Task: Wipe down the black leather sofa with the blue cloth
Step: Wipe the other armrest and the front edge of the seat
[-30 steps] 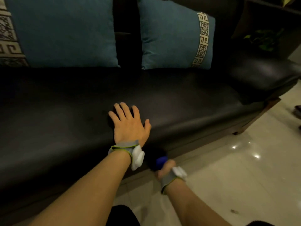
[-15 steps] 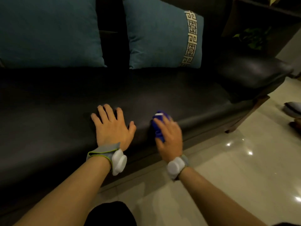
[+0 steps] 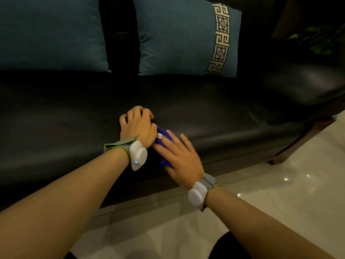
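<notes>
The black leather sofa (image 3: 214,109) fills the upper view. On its seat's front edge lies the blue cloth (image 3: 162,135), bunched up and mostly covered. My right hand (image 3: 182,157) presses on it with straight, spread fingers. My left hand (image 3: 137,126) rests on the seat just left of the cloth. Its fingers are curled, knuckles up, and its thumb side touches the cloth. Whether the left thumb holds any cloth is hidden.
Two teal cushions (image 3: 179,38) (image 3: 50,32) lean against the backrest. The padded armrest (image 3: 306,85) is at the right, with a plant (image 3: 315,40) behind it. Glossy pale floor tiles (image 3: 280,193) run along the sofa front, beside a wooden sofa leg (image 3: 276,159).
My right hand slid the cloth left until it met my left hand. My left hand's fingers went from flat and spread to curled.
</notes>
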Tool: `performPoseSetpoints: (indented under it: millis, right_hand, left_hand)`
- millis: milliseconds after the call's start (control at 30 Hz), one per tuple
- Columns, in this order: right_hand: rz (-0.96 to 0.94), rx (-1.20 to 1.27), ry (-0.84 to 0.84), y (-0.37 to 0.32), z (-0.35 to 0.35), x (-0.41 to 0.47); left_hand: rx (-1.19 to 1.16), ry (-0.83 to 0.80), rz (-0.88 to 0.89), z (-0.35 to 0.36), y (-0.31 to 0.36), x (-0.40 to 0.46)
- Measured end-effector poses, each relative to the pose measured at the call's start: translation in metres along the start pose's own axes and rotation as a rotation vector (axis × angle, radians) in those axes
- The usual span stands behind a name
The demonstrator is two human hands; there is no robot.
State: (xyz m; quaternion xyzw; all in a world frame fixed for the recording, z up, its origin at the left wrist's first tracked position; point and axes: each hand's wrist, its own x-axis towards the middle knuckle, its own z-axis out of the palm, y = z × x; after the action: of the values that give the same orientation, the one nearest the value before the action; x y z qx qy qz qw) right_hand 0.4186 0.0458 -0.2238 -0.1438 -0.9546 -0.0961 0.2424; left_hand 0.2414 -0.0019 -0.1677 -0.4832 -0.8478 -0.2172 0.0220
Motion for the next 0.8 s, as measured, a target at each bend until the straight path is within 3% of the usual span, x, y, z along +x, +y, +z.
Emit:
performPoseSetpoints:
  millis: [67,200,267,333,500,567,633,700,800]
  right_hand:
    - [0.184,-0.003,0.05,0.04,-0.006,-0.016]
    - [0.724,0.129,0.22,0.097,-0.008,-0.058]
    - [0.783,0.156,0.252,0.086,-0.001,-0.056]
    - [0.621,0.157,0.227,0.066,0.005,-0.047]
    - [-0.147,0.07,0.066,0.043,0.017,-0.049]
    - [-0.126,0.017,0.116,0.067,0.022,-0.063]
    - [0.163,0.097,0.215,0.091,0.025,-0.08]
    - [0.581,0.284,0.375,0.097,0.03,-0.094]
    - [1.238,0.828,0.691,0.048,0.049,-0.08]
  left_hand:
    - [0.071,0.038,0.001,0.008,-0.001,0.001]
    - [0.131,0.081,0.028,0.014,-0.002,-0.001]
    - [0.141,0.095,0.033,0.013,-0.003,-0.001]
    - [0.166,0.078,0.023,0.013,-0.001,0.0]
    - [0.21,0.057,-0.028,0.012,-0.003,-0.002]
    - [0.218,0.039,-0.037,0.014,0.004,0.001]
    - [0.199,0.04,-0.08,0.018,0.014,0.002]
    - [0.194,0.057,-0.105,0.021,0.021,0.001]
    - [0.182,0.063,-0.069,0.021,0.019,-0.004]
